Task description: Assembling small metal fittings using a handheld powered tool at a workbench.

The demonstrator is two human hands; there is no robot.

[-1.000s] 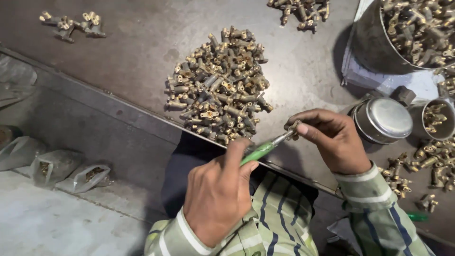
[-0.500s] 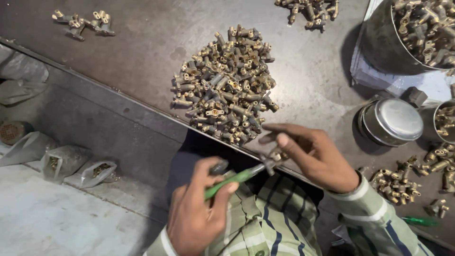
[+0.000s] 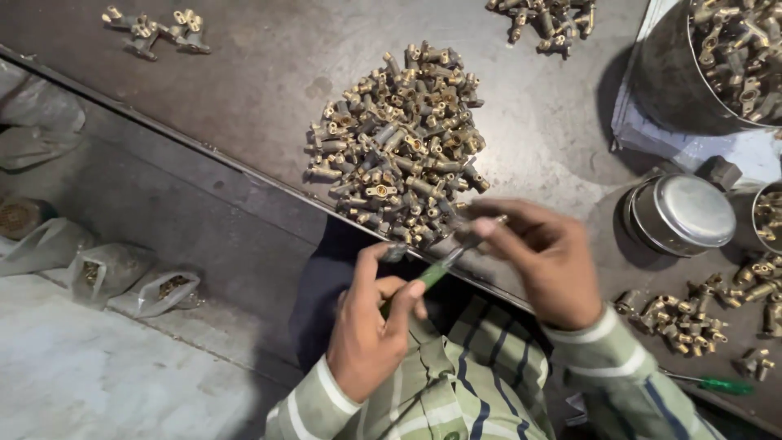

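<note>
My left hand [image 3: 371, 326] grips a green-handled screwdriver [image 3: 434, 272] by its handle, the shaft pointing up and right. My right hand [image 3: 542, 257] is closed on a small brass fitting [image 3: 481, 228] at the tool's tip, just below a large pile of brass fittings [image 3: 397, 140] on the dark metal table [image 3: 269, 73]. Both hands hover at the table's near edge, over my lap. The fitting itself is mostly hidden by my fingers.
A closed round steel tin [image 3: 683, 213] and a big steel bowl of fittings [image 3: 725, 57] stand at the right. Smaller heaps of fittings [image 3: 680, 322] lie around. A second green screwdriver [image 3: 717, 385] lies near the right edge. Plastic bags [image 3: 122, 273] rest on the floor at left.
Both hands have shifted slightly; the screwdriver tip has stayed against the fitting while the view moved closer to the pile. My left thumb has lifted off the handle's side.
</note>
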